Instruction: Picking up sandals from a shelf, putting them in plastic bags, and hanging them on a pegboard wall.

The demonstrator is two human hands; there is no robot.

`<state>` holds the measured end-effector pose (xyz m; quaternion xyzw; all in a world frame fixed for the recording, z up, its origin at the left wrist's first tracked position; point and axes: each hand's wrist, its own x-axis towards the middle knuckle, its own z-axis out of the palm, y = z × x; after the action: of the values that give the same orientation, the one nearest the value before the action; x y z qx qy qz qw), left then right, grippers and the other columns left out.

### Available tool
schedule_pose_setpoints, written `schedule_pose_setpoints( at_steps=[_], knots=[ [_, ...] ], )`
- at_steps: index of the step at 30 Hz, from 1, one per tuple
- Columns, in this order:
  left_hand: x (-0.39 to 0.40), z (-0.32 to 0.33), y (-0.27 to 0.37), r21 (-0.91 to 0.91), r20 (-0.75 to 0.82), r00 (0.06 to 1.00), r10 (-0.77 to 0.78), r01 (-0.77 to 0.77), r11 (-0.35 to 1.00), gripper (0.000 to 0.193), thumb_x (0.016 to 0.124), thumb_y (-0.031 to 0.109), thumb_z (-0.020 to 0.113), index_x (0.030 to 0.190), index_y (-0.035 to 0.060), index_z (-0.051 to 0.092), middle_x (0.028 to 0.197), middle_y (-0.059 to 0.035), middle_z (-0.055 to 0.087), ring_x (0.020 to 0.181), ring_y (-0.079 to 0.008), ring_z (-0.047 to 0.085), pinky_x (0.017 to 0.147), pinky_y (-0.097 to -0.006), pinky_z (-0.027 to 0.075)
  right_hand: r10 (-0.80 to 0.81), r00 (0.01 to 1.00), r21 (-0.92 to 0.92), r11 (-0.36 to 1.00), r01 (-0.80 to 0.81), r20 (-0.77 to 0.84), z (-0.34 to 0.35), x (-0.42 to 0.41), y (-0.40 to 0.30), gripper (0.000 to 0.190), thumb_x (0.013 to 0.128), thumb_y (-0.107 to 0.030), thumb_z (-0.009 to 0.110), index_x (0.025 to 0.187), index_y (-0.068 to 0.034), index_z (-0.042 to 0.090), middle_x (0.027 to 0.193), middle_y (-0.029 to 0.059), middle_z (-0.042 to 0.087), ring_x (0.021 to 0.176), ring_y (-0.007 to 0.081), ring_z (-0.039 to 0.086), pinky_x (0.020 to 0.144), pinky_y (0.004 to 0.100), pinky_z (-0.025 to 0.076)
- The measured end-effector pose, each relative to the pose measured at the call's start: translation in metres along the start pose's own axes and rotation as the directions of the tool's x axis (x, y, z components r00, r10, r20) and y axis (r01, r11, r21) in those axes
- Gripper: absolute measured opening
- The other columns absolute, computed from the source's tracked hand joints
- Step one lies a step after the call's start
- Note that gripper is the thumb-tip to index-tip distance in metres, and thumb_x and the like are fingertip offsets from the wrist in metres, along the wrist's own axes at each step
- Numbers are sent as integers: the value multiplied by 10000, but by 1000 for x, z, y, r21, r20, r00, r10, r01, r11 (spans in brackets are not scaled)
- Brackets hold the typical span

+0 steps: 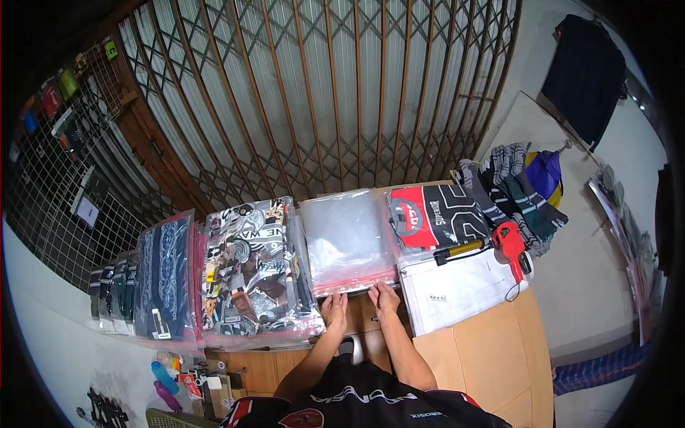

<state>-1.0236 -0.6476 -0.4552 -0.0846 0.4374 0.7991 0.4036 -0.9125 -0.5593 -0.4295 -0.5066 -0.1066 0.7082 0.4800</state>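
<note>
A stack of clear plastic zip bags [348, 235] with red seal strips lies before me, its near edge facing my body. My left hand [335, 311] is at the left part of that edge, palm partly up, with nothing visible in it. At the right part of the same edge is my right hand [385, 299], its fingers curved and fingertips against or just below the bags. Whether either hand presses on the stack I cannot tell. Left of the bags rests a pile of bagged patterned garments [249, 267]. To their right lies a bagged red and black garment [436, 216].
A red tape dispenser [509, 249] and a yellow-black tool [460, 252] lie by white sheets [455, 294]. Brown cardboard [481, 348] covers the near right. Bagged dark blue garments [166, 273] sit far left. A folding metal gate [342, 107] stands behind; bottles [165, 377] are lower left.
</note>
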Motion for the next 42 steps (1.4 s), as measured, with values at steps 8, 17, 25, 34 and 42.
schedule_pose_setpoints(
  at_steps=[8, 17, 25, 34, 42],
  knots=[
    [-74, -64, 12, 334, 103, 913, -394, 341, 878, 398, 993, 140, 580, 1331, -24, 447, 1321, -187, 542, 1243, -304, 554, 1033, -400, 500, 135, 987, -168, 979, -118, 89, -76, -63, 47, 173, 952, -64, 581, 1117, -30, 619, 996, 95, 684, 848, 188, 678, 685, 292, 580],
    [-135, -136, 30, 568, -26, 849, -528, 447, 691, 286, 993, 246, 583, 1245, 111, 567, 1188, -42, 654, 1022, -148, 632, 785, -287, 540, 353, 933, -345, 887, -308, 74, -179, -130, 77, 248, 956, -186, 597, 1176, -74, 606, 1129, 85, 683, 912, 199, 690, 666, 307, 571],
    [-167, -151, 28, 742, 116, 820, -561, 304, 597, 334, 970, 301, 627, 1222, 88, 574, 1206, -74, 649, 1082, -188, 632, 893, -317, 513, 289, 957, -288, 915, -283, -22, -235, -199, 61, 194, 943, -174, 604, 1072, -33, 640, 958, 89, 703, 762, 162, 684, 589, 276, 583],
    [-222, -247, 61, 877, 323, 767, -555, -21, 481, 278, 955, 279, 649, 1126, 62, 622, 1018, -27, 693, 906, -127, 649, 725, -270, 510, 108, 991, -210, 970, -121, -74, -294, -309, 90, 189, 974, -171, 553, 1117, -62, 610, 933, 68, 703, 727, 145, 678, 594, 274, 570],
    [-293, -356, 89, 922, 105, 764, -637, 166, 351, 296, 962, 248, 646, 1150, 21, 612, 1062, -65, 687, 898, -150, 657, 711, -256, 518, 135, 976, -255, 951, -177, -173, -344, -426, 131, 215, 950, -209, 605, 1111, -72, 640, 966, 61, 710, 759, 144, 682, 614, 271, 561]
  ],
)
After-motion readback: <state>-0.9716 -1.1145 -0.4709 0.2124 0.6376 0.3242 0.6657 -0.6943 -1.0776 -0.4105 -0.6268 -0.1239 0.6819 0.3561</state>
